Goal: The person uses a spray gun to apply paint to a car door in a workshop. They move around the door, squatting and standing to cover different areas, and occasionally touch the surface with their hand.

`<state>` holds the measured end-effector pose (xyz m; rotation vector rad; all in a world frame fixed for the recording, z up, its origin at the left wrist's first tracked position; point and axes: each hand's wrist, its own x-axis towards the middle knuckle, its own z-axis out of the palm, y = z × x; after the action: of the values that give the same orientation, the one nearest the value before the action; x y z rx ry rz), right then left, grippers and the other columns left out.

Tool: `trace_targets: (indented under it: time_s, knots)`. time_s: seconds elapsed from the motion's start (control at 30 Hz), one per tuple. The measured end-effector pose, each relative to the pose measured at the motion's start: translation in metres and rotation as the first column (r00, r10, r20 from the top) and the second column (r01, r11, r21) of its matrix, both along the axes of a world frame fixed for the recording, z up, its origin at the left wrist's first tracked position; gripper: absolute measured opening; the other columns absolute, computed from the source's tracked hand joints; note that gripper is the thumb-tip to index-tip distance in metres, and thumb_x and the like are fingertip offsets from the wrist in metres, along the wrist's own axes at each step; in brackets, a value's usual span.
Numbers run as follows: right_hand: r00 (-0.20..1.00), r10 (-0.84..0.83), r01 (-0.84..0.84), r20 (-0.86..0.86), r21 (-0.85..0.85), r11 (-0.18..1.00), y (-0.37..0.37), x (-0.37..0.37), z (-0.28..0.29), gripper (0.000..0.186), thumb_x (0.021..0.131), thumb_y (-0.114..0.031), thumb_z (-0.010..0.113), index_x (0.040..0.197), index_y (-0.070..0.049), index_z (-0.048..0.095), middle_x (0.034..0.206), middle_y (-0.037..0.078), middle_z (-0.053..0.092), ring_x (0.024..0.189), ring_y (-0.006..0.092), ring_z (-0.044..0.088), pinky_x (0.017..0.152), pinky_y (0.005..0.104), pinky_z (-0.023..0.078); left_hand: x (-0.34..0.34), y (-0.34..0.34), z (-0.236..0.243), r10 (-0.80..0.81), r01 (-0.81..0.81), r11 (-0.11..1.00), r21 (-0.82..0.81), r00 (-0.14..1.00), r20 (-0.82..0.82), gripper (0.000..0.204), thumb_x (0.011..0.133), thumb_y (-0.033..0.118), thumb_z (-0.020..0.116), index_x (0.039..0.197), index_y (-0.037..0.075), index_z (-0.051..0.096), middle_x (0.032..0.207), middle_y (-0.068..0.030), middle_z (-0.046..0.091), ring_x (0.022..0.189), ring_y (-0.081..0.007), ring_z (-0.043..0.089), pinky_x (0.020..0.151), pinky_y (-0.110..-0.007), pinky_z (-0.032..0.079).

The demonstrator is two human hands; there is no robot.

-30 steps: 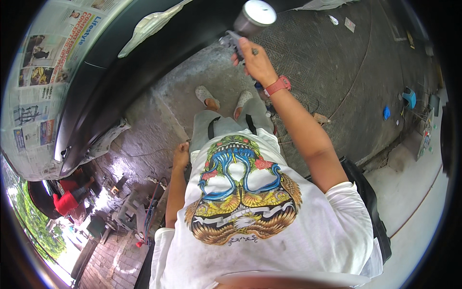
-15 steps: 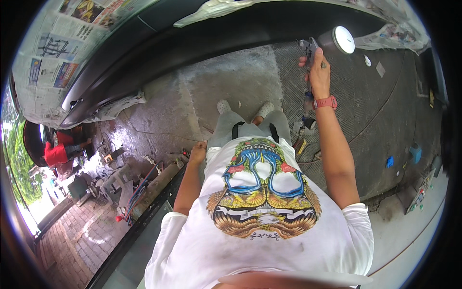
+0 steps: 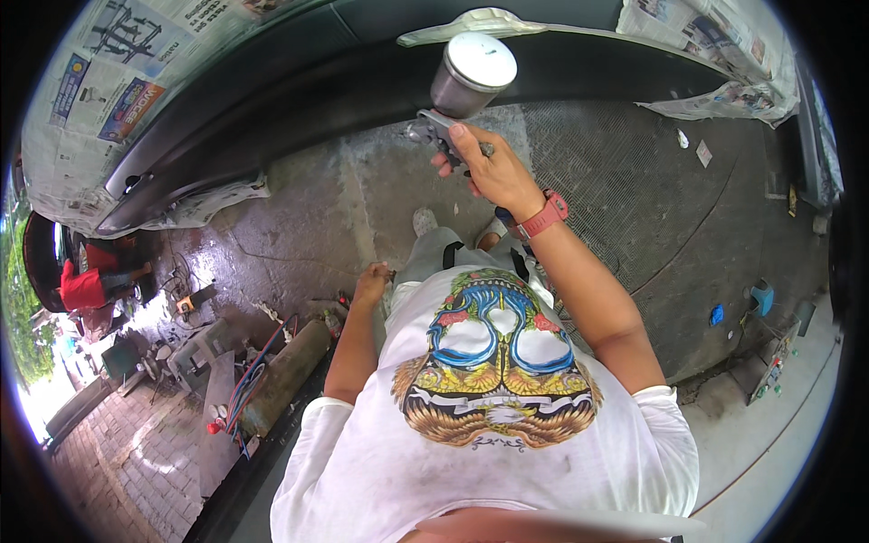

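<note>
My right hand (image 3: 507, 176) is wrapped around the grip of a spray gun (image 3: 442, 134). A grey paint cup with a white lid (image 3: 482, 60) sits on top of the gun, slightly tilted. The gun is held up in front of a dark, glossy car body panel (image 3: 362, 90), with a visible gap between the nozzle and the panel. My left hand (image 3: 369, 285) hangs low by my hip, its fingers curled in. Whatever it may hold is hidden.
Newspaper masking (image 3: 118, 81) covers the car's upper left, with more masking paper (image 3: 706, 41) at the upper right. A cylindrical tank (image 3: 294, 371) and hoses (image 3: 244, 389) lie at lower left. A person in red (image 3: 83, 288) crouches farther left. A thin line (image 3: 688, 235) crosses the floor.
My right hand has swept the spray gun leftward along the panel, from the right side to near the middle. My left hand stays by my hip.
</note>
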<state>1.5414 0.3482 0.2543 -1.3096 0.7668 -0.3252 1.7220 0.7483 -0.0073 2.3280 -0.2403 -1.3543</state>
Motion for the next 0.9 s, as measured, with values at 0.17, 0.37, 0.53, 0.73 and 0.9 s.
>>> trace_targets:
  time_s: [0.17, 0.37, 0.53, 0.73, 0.9]
  knots:
    - [0.998, -0.04, 0.043, 0.042, -0.074, 0.996, 0.004, 0.045, 0.057, 0.066, 0.116, -0.06, 0.045, 0.145, -0.006, 0.071, 0.092, 0.006, 0.076, 0.076, 0.0089, 0.069, 0.052, 0.0251, 0.049, 0.042, 0.029, -0.035, -0.133, 0.136, 0.986, 0.101, 0.991, -0.031, 0.049, 0.112, 0.046, 0.061, 0.126, 0.001, 0.075, 0.112, -0.0128, 0.079, 0.101, -0.0224, 0.074, 0.094, -0.039, 0.056]
    - [0.972, -0.234, 0.229, -0.008, -0.193, 0.954, -0.005, 0.057, 0.087, 0.068, 0.116, -0.063, 0.041, 0.134, -0.007, 0.075, 0.09, 0.005, 0.076, 0.075, 0.008, 0.068, 0.048, 0.0243, 0.045, 0.079, 0.05, -0.069, 0.001, 0.001, 1.0, 0.014, 0.99, -0.141, 0.048, 0.112, 0.045, 0.063, 0.123, 0.0, 0.074, 0.11, -0.0142, 0.08, 0.098, -0.024, 0.076, 0.088, -0.04, 0.058]
    - [0.907, -0.408, 0.379, -0.105, -0.22, 0.899, -0.018, 0.035, 0.097, 0.071, 0.115, -0.067, 0.038, 0.149, -0.009, 0.063, 0.096, 0.008, 0.078, 0.085, 0.0125, 0.074, 0.046, 0.0242, 0.043, 0.116, 0.038, -0.084, 0.034, -0.025, 0.998, 0.051, 0.981, -0.192, 0.049, 0.112, 0.046, 0.063, 0.126, 0.0, 0.071, 0.111, -0.0128, 0.08, 0.095, -0.0213, 0.075, 0.087, -0.038, 0.059]
    - [0.792, -0.596, 0.545, -0.132, -0.283, 0.789, -0.025, 0.012, 0.109, 0.072, 0.114, -0.069, 0.041, 0.141, -0.008, 0.066, 0.099, 0.01, 0.08, 0.086, 0.0144, 0.077, 0.047, 0.0241, 0.043, 0.158, 0.014, -0.092, -0.039, 0.045, 0.998, 0.033, 0.983, -0.177, 0.048, 0.112, 0.047, 0.061, 0.129, 0.004, 0.071, 0.113, -0.0094, 0.08, 0.096, -0.0199, 0.075, 0.09, -0.039, 0.057]
    - [0.711, -0.694, 0.623, -0.109, -0.358, 0.695, -0.025, 0.012, 0.127, 0.074, 0.111, -0.072, 0.044, 0.132, -0.006, 0.069, 0.102, 0.011, 0.082, 0.09, 0.0143, 0.078, 0.049, 0.025, 0.045, 0.18, 0.006, -0.095, -0.047, 0.056, 0.997, 0.049, 0.985, -0.167, 0.047, 0.113, 0.047, 0.061, 0.129, 0.005, 0.072, 0.112, -0.0067, 0.081, 0.096, -0.0192, 0.075, 0.092, -0.039, 0.056]
